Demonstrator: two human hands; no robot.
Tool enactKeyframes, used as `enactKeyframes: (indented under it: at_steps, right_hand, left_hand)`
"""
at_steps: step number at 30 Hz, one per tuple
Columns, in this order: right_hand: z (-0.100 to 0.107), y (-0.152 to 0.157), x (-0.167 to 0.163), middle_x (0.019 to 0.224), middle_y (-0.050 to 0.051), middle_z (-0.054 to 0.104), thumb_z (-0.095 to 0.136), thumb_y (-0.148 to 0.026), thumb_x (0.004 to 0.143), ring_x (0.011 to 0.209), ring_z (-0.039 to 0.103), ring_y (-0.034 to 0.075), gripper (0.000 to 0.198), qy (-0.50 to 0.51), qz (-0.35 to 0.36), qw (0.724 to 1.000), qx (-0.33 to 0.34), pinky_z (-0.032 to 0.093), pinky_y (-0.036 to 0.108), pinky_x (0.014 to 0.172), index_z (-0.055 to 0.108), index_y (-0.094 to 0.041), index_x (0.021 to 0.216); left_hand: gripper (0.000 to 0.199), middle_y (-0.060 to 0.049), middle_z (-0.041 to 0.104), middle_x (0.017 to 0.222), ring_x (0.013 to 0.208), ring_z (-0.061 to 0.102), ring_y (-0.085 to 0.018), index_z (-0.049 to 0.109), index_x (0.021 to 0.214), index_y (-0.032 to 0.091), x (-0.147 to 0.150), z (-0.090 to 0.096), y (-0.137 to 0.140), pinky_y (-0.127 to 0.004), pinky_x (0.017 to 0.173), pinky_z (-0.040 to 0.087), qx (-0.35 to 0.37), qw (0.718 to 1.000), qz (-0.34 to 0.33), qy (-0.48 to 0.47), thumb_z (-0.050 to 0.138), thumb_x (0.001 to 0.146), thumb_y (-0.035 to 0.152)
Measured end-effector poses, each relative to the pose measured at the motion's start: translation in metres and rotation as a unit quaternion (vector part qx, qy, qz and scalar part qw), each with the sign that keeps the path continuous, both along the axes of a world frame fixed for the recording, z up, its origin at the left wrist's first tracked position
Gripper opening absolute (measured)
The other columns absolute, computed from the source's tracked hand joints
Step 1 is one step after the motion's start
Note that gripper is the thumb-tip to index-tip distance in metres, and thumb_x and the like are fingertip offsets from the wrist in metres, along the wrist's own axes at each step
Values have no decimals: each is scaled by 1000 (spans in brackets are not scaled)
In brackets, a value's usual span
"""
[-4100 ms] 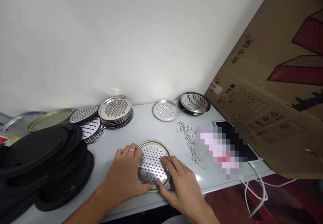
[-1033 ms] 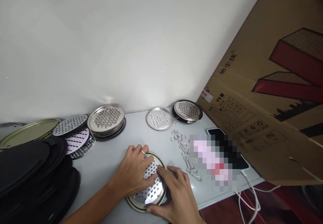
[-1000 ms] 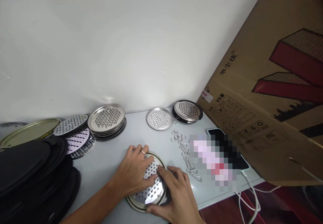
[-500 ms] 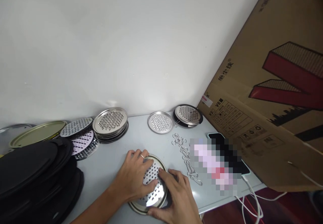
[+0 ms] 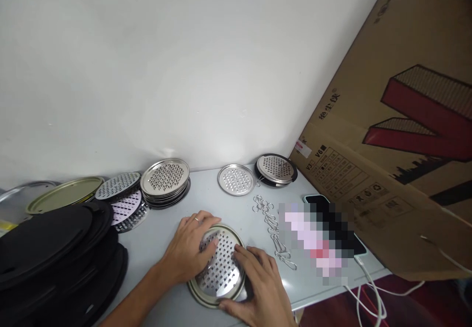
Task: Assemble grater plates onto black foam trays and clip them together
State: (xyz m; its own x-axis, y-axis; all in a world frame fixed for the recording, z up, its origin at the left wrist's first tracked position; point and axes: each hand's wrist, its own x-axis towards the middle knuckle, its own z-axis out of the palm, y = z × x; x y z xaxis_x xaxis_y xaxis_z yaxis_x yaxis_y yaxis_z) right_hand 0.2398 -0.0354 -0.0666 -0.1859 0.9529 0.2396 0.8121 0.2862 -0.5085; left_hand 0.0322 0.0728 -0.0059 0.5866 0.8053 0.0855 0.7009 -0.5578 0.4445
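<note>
A round metal grater plate [image 5: 223, 268] with rows of small holes lies near the table's front edge, within a pale rim. My left hand [image 5: 191, 248], with a ring on one finger, grips the plate's left side, thumb over the perforated face and fingers along the far rim. On the opposite side, my right hand [image 5: 260, 285] holds the right rim between its fingertips and its thumb, which presses at the near edge. The underside of the plate is hidden. Farther back lies a single silver grater plate [image 5: 236, 179], and left of it stands a stack of grater plates [image 5: 165, 178].
Black round discs [image 5: 44, 243] pile up at the left, by an olive round lid [image 5: 66, 194]. Wire hooks [image 5: 275, 236] lie in a row right of my hands, near a phone [image 5: 320, 204] on a cable. A large cardboard box [image 5: 354, 160] bounds the right side.
My left hand has shifted slightly back and left, with its thumb drawn away from the plate's middle, so more of the holes show. My right hand stays at the right rim.
</note>
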Motion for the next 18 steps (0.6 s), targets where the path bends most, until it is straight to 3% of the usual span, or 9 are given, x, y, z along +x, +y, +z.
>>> enactKeyframes:
  at_steps: [4,9,15,18]
  right_hand:
    - [-2,-1,1,130,12,67,81,-61,72,114,62,33,72,5,9,996,87,51,45,93,59,-21,128]
    - [-6,-2,1,111,13,70,81,-53,75,98,68,29,63,44,-14,983,177,56,40,81,58,-18,122]
    - [-16,0,3,106,11,70,79,-48,77,93,69,27,57,72,-30,978,191,58,37,78,57,-20,121]
    - [-21,0,3,104,11,70,79,-48,77,92,69,27,55,89,-36,976,194,59,37,78,58,-20,121]
  left_hand:
    - [38,-6,61,130,119,56,-24,56,132,23,2,7,29,-45,101,44,34,999,16,15,41,98,20]
    - [39,-7,62,135,122,55,-25,58,133,24,31,0,71,-46,101,45,49,998,-4,32,45,97,15]
    - [28,-9,64,124,113,62,-25,64,118,17,61,-8,94,-49,96,51,62,997,-10,33,63,95,33]
    - [13,-8,68,112,111,60,-27,70,95,17,59,1,92,-52,98,46,58,998,2,4,61,94,26]
